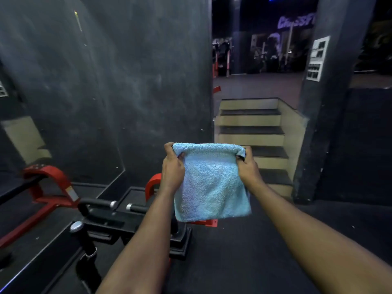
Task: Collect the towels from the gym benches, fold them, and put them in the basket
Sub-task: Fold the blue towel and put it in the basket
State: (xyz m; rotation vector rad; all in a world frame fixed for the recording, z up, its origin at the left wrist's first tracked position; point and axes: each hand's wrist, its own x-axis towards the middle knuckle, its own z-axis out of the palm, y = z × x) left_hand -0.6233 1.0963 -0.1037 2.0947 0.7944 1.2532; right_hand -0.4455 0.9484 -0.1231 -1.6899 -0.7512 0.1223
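A light-blue terry towel is held up in the air by both hands. It is carried by no surface, so its place can only be given against what lies beyond it: it hangs in front of the tiled stairs, and its lower edge is seen above the red-and-black gym machine and the dark floor.

The upper left corner is gripped by the left hand, whose fingers are curled over the top edge. The upper right corner is clamped in the same manner by the right hand. The top edge is stretched fairly taut between the two hands and looks rounded, which suggests the cloth has already been doubled over there. Below it, the towel hangs as a rough square.

The towel is judged to be light, soft and quite limp, so it will sag wherever it is not supported. The looped pile should give good friction, so slipping is unlikely, and nothing in it is fragile. The corners of the folded edge are the best places to hold it, with all layers pinched together, since a loose layer could drop and spoil the fold. The next fold may be made by bringing the two held corners together. No basket is seen.
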